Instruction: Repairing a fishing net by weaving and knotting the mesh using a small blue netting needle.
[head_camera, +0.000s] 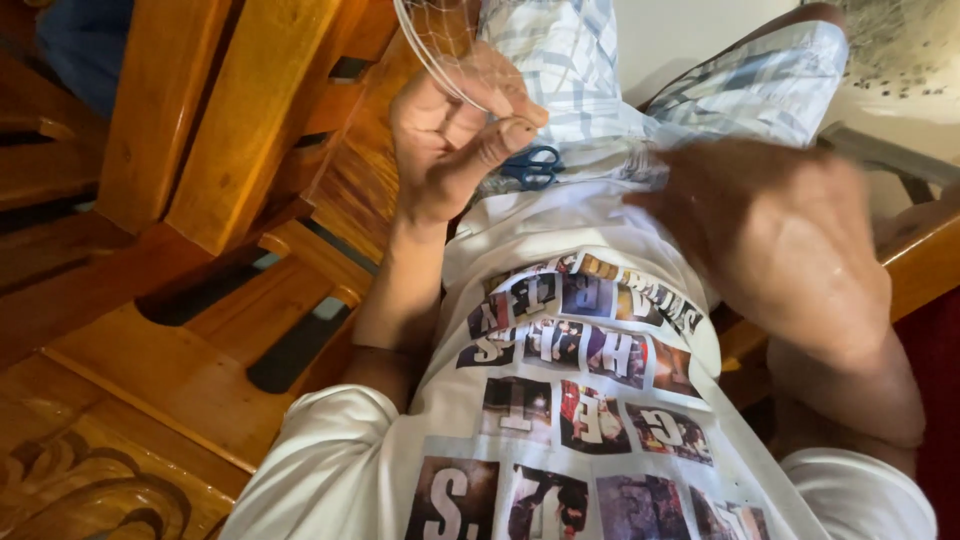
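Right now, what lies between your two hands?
In the head view, blue-handled scissors lie on the lap between the left hand and the blurred right hand.

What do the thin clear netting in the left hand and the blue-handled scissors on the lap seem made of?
The thin clear netting looks like glossy translucent nylon line, pinched by the left hand. The blue-handled scissors show smooth, probably plastic handles; the blades are hidden.
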